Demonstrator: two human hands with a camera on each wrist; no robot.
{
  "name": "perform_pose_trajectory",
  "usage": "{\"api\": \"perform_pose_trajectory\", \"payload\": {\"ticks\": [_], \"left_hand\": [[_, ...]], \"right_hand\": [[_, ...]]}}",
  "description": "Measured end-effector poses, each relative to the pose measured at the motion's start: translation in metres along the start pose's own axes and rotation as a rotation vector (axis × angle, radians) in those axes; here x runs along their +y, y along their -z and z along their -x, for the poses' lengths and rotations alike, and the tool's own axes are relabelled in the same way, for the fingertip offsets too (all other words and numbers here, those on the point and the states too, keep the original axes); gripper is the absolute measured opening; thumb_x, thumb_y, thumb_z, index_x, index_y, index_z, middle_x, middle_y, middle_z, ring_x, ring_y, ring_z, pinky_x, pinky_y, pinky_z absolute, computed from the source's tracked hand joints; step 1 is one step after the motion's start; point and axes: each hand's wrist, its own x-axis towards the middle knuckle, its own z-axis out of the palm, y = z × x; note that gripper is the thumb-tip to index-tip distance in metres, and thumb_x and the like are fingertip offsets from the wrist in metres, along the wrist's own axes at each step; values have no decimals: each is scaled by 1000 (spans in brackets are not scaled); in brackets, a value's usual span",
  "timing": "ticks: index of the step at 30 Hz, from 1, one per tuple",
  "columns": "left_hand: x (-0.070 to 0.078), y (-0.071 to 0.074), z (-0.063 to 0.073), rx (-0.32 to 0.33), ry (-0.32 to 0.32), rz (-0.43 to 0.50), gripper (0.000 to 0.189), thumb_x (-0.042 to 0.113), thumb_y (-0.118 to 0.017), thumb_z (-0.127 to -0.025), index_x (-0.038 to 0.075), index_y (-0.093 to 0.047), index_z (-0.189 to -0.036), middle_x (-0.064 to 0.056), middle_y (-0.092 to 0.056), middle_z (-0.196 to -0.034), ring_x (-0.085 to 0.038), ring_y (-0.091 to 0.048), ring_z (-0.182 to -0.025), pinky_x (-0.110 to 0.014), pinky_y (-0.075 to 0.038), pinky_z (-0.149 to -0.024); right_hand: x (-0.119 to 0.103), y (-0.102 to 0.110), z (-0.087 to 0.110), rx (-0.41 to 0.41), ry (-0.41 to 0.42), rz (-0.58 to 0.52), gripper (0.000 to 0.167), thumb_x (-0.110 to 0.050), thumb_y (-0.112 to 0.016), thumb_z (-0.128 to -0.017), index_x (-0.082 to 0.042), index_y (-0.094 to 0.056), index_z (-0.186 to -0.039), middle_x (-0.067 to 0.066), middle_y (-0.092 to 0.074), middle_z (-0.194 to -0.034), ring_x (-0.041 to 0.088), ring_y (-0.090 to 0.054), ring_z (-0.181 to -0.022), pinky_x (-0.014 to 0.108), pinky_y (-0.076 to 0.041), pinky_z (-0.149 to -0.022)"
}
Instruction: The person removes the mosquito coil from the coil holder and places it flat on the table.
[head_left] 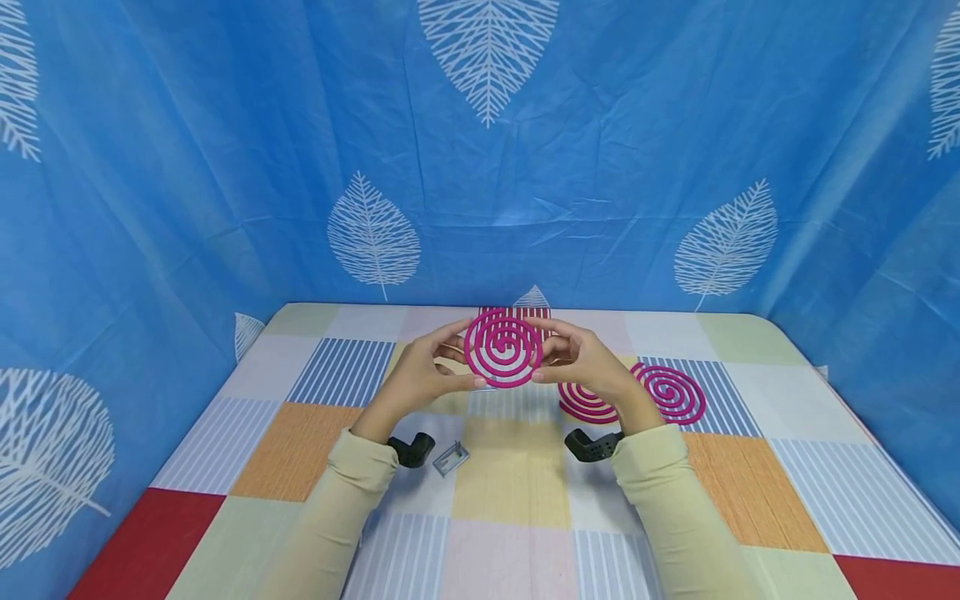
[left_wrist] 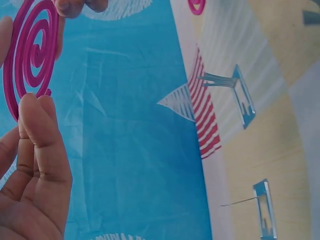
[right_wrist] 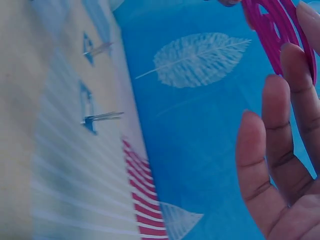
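Observation:
A magenta mosquito coil is held upright above the table, its flat spiral facing the head camera. My left hand grips its left rim between thumb and fingers. On the opposite rim, my right hand pinches it with thumb and index finger, the other fingers bent behind. The left wrist view shows the coil nearly edge-on at the fingertips. Below stands a small metal coil stand with an upright prong. A second metal stand appears in the left wrist view; the held coil mostly hides it from the head camera.
Two more magenta coils lie on the table at right: one partly behind the right hand, another beyond the right wrist. A patchwork cloth covers the table. Blue leaf-patterned curtain encloses the back and sides.

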Motion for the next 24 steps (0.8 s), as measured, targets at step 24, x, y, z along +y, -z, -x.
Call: {"api": "perform_pose_trajectory", "payload": {"ticks": [24], "left_hand": [[23, -12, 11, -31, -135, -35, 91, 8, -91, -89, 3, -42, -165, -6, -76, -94, -19, -73, -87, -38, -62, -82]], "right_hand": [[-25, 18, 22, -50, 53, 66, 77, 10, -80, -90, 6, -44, -158, 2, -71, -89, 18, -71, -86, 29, -62, -88]]}}
